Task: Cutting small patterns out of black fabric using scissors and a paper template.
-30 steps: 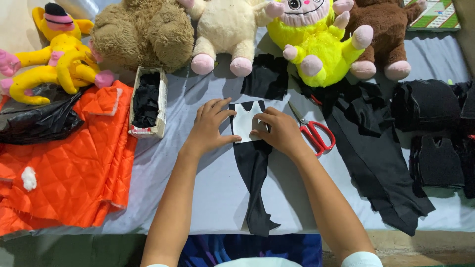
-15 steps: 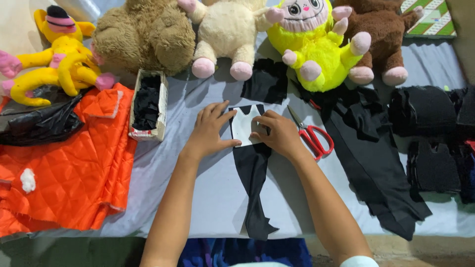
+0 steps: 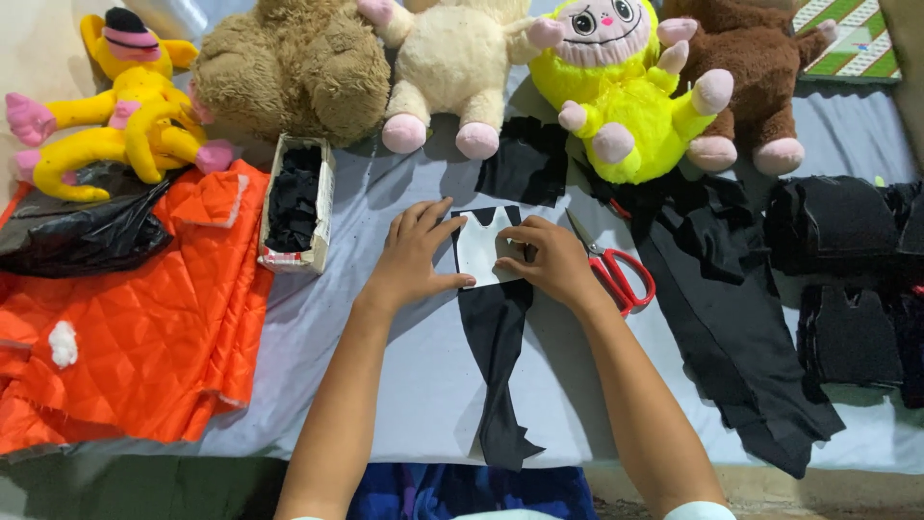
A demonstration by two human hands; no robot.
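**Both hands flat on a white template over black cloth**

Head view: your one container is the small open cardboard box (image 3: 297, 205), lying left of the template; it is filled with black fabric scraps. Beside it, further left, a crumpled black plastic bag (image 3: 82, 234) rests on the orange quilted fabric (image 3: 144, 327); what it holds cannot be told.

The white, notched paper template (image 3: 484, 247) lies on the upper end of a long narrow strip of black cloth (image 3: 498, 371), which runs from the template down towards you on the grey table sheet (image 3: 404, 385). Your left hand (image 3: 412, 257) presses the template's left edge, fingers spread and flat, thumb along its lower edge. Your right hand (image 3: 549, 260) holds its right side, fingers curled with the tips pinning the paper. Neither hand grips anything.

Just right of the template lies one pair of red-handled scissors (image 3: 616, 270), with a broad piece of black fabric (image 3: 731, 327) beyond. Above the template sit five plush toys: a yellow long-limbed one (image 3: 120, 116), a tan bear (image 3: 289, 67), a cream one with pink feet (image 3: 448, 67), a bright yellow one with pink paws (image 3: 626, 96) and a brown one (image 3: 751, 67). Far right are stacked black cut pieces (image 3: 847, 279).
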